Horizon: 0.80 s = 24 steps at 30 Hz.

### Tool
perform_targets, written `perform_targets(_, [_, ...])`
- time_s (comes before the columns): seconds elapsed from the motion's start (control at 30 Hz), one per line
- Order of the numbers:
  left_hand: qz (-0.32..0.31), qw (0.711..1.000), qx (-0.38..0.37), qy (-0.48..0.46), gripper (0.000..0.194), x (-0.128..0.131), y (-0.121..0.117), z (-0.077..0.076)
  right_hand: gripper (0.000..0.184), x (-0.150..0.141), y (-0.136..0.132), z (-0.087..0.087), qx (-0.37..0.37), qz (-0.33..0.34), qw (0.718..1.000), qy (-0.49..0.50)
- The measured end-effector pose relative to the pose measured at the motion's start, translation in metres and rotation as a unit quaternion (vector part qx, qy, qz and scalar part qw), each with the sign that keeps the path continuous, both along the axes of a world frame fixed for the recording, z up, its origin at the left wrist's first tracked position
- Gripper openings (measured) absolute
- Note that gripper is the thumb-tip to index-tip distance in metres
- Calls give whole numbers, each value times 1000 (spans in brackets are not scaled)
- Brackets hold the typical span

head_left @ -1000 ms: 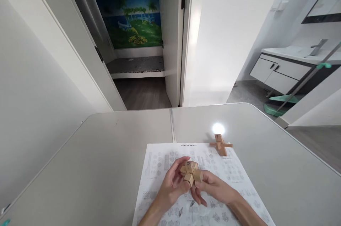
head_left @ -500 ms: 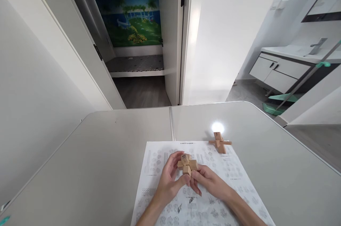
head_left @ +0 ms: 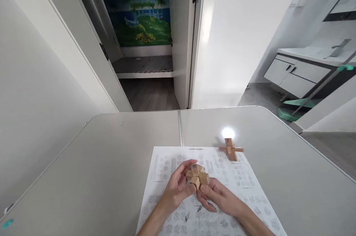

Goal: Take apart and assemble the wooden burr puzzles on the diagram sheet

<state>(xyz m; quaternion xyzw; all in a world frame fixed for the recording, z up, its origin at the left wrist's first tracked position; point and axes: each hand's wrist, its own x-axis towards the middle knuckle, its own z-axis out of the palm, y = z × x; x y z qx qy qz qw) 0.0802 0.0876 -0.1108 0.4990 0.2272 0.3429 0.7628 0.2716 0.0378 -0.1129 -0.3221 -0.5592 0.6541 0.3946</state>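
One wooden puzzle [head_left: 196, 177] — my left hand [head_left: 175, 188] holds it by fingers round its left side, my right hand [head_left: 221, 196] grips lower right; neither nearer, no clear long axis.

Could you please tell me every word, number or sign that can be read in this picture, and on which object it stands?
Held wooden puzzle: one dark mark, perhaps "G", too small to be sure.
Second wooden puzzle: one dark mark, perhaps "3", also uncertain.
Printed sheet: title line and small captions, too small and blurred to read.
I can make out no other text.
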Motion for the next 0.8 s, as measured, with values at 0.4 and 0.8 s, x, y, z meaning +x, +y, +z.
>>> perform_targets(0.4, [59,988,95,110,62,12,-4,8,18,-2,3,-13,69,-168,974,-137])
perform_targets(0.8, [77,979,130,135,58,9,0,10,27,4,3,-12,22,-115,988,-102])
